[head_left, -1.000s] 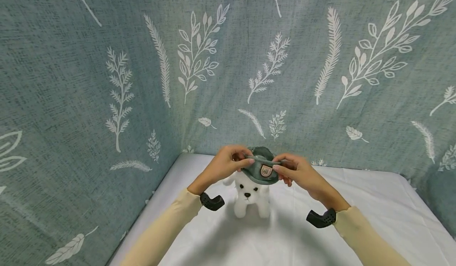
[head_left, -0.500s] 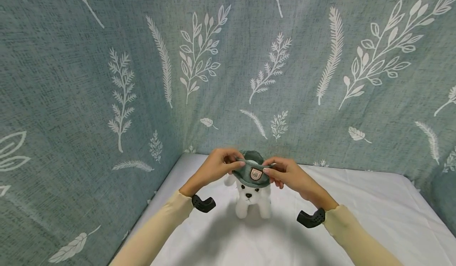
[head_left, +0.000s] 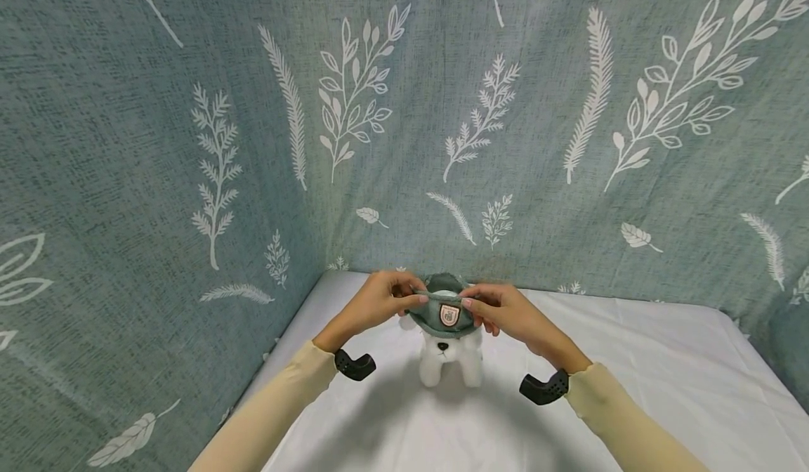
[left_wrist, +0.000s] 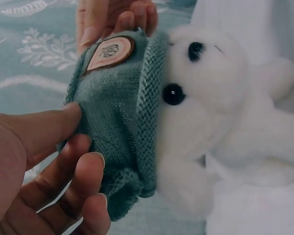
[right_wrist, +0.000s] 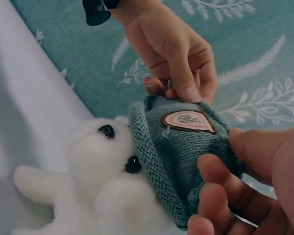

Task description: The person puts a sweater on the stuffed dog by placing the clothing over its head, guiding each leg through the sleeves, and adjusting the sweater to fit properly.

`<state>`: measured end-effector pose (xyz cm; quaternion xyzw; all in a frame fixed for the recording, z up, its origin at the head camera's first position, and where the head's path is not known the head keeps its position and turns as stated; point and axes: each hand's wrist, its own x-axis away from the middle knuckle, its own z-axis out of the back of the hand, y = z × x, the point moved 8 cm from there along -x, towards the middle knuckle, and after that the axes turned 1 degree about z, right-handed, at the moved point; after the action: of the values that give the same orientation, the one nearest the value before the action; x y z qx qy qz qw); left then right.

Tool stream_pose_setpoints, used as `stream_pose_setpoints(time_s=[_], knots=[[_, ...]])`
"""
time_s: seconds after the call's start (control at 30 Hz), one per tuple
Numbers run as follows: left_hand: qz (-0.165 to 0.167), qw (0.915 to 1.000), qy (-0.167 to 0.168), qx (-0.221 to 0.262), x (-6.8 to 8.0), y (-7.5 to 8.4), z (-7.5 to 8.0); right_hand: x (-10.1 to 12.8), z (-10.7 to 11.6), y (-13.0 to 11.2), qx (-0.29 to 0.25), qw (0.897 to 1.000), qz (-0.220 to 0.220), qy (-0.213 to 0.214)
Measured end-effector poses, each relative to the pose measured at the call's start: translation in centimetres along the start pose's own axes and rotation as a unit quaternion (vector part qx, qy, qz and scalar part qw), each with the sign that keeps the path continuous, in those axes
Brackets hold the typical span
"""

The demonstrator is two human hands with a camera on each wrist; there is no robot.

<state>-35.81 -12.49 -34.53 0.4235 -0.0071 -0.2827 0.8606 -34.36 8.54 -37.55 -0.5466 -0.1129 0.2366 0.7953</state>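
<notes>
A small green knitted garment (head_left: 430,315) with a pale badge sits over the top of a white plush dog's head. The plush dog (head_left: 442,366) stands upright on the white cloth, facing me. My left hand (head_left: 383,302) pinches the garment's upper edge on one side, thumb in front. On the other side my right hand (head_left: 508,312) pinches the same edge. In the left wrist view the rolled lower edge (left_wrist: 152,117) lies just above the dog's black eye (left_wrist: 173,94). White fur shows through the top opening in the head view.
A white cloth (head_left: 607,359) covers the surface around the dog. Blue-green curtains (head_left: 404,142) with white leaf patterns rise behind and at the left. A black camera mount (head_left: 355,365) is on each wrist.
Both hands have moved left and slightly down with the garment, centring it over the dog's head. Its front edge has come down over the dog's eyes in the head view.
</notes>
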Motion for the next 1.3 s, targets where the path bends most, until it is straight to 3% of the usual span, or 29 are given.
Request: stream_pose_setpoints(time_s=[0.13,0.27,0.4,0.5,0.57,0.7,0.9,1.07,1.17,1.3], knots=[[0.0,0.9997,0.008,-0.021,-0.3,-0.3,-0.2,-0.1,0.2,0.2,0.022,0.999,-0.015,0.021],[-0.028,0.9943,0.022,-0.1,-0.8,0.4,-0.4,-0.3,0.4,0.0,0.084,0.995,-0.009,0.054],[-0.037,0.9822,0.0,-0.184,-1.3,1.1,-1.2,-0.7,0.3,-1.3,0.189,0.977,0.042,0.087],[-0.031,0.9763,-0.024,-0.213,-1.6,1.2,-1.7,-0.8,0.1,-2.2,0.248,0.96,0.079,0.103],[-0.029,0.9755,-0.034,-0.215,-1.7,1.3,-2.0,-0.7,-0.1,-2.4,0.264,0.954,0.087,0.107],[-0.024,0.9728,-0.06,-0.222,-1.7,1.3,-2.4,-0.6,-0.4,-2.0,0.275,0.955,0.058,0.094],[-0.017,0.9717,-0.098,-0.214,-1.6,0.7,-3.1,-0.3,-0.4,-1.1,0.322,0.945,-0.002,0.054],[-0.004,0.9721,-0.114,-0.205,-1.5,-0.2,-3.6,-0.1,-0.4,-0.1,0.307,0.951,-0.048,0.014],[-0.003,0.9714,-0.12,-0.205,-1.3,-0.5,-3.7,0.2,-0.7,1.0,0.243,0.966,-0.089,-0.004],[0.013,0.9749,-0.13,-0.18,-0.6,-0.9,-3.8,0.4,-1.2,2.5,0.117,0.983,-0.141,-0.015]])
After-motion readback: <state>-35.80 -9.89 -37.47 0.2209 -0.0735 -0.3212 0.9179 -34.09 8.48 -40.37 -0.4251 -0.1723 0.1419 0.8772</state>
